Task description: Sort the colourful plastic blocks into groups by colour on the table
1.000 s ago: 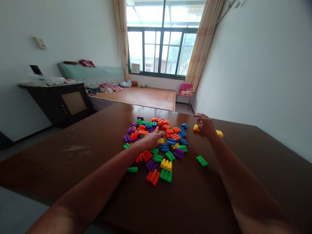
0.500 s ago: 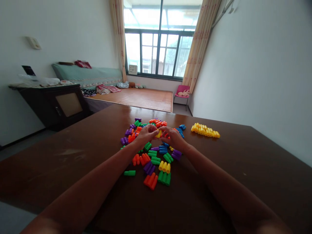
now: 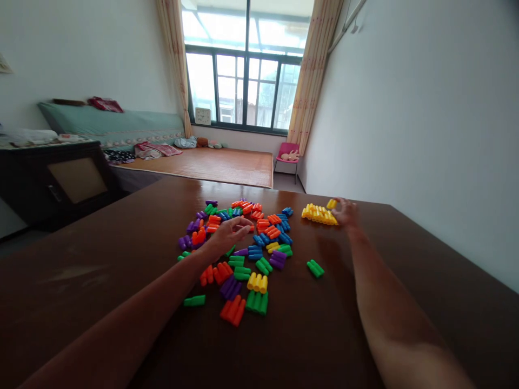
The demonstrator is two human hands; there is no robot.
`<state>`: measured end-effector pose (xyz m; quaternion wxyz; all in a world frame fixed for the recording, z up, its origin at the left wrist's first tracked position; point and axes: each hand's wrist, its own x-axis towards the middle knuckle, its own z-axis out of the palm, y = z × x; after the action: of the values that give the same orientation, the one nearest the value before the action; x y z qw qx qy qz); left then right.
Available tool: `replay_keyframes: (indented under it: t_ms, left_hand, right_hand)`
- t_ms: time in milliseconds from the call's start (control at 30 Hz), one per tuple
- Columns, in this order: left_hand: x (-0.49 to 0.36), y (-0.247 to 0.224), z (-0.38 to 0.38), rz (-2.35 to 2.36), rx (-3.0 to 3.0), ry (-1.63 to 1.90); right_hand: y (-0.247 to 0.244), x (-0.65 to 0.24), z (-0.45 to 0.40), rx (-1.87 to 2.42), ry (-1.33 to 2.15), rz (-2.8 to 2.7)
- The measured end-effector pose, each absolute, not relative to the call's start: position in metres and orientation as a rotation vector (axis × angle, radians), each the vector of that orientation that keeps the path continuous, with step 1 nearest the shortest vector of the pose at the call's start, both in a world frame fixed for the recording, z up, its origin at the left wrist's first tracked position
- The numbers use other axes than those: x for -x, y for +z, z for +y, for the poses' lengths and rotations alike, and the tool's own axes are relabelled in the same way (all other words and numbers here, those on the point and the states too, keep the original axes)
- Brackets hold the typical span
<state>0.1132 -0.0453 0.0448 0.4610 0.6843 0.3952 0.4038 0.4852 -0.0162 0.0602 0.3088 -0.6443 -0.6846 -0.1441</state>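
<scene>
My right hand (image 3: 347, 212) pinches a yellow plastic block (image 3: 331, 203) made of joined tubes. It holds the block at the right end of a row of joined yellow blocks (image 3: 318, 214), just above it; whether they touch I cannot tell. My left hand (image 3: 234, 232) hovers over the left part of a spread of loose blocks, its fingers bent and a gap between thumb and forefinger, holding nothing visible. Around it lie orange blocks (image 3: 198, 236), purple blocks (image 3: 185, 242) and blue blocks (image 3: 255, 252). The left forearm covers some pieces.
Nearer me on the brown table (image 3: 308, 335) lie a yellow block (image 3: 257, 282), a green block (image 3: 257, 302) and an orange block (image 3: 233, 310). A single green block (image 3: 315, 268) sits apart on the right. Beyond the table are a bed (image 3: 227, 165) and a pink chair (image 3: 287, 154).
My right hand has moved right, from beside the left hand to the yellow row, carrying a yellow block. The left hand has let go of it. The view has turned slightly right.
</scene>
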Motion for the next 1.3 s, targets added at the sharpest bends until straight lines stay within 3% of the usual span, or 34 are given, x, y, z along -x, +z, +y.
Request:
replay_keyframes:
  t_ms: [300,533,600,767,833,1033,1300]
  left_hand:
    - [-0.106,0.029,-0.033,0.961,-1.821,0.955]
    - [-0.109,0.042,-0.044,0.997,-2.047,0.991]
    - [-0.11,0.044,-0.05,0.97,-2.121,0.945]
    - [-0.113,0.041,-0.058,0.848,-2.304,0.734]
    - [-0.112,0.039,-0.058,0.842,-2.377,0.703]
    - [-0.108,0.036,-0.054,0.845,-2.442,0.72]
    - [-0.11,0.037,-0.055,0.888,-2.451,0.739]
  right_hand:
    - [0.03,-0.534,-0.033,2.014,-0.356,-1.613]
    - [0.027,-0.533,-0.004,1.923,-0.322,-1.497]
    - [0.039,-0.515,0.003,1.786,-0.186,-1.587]
    - [0.073,-0.428,-0.009,1.312,0.571,-2.323]
    - [0.077,-0.395,-0.02,1.287,0.658,-2.527]
    - [0.064,-0.36,-0.033,1.468,0.332,-2.715]
    - [0.067,-0.348,-0.039,1.411,0.354,-2.884]
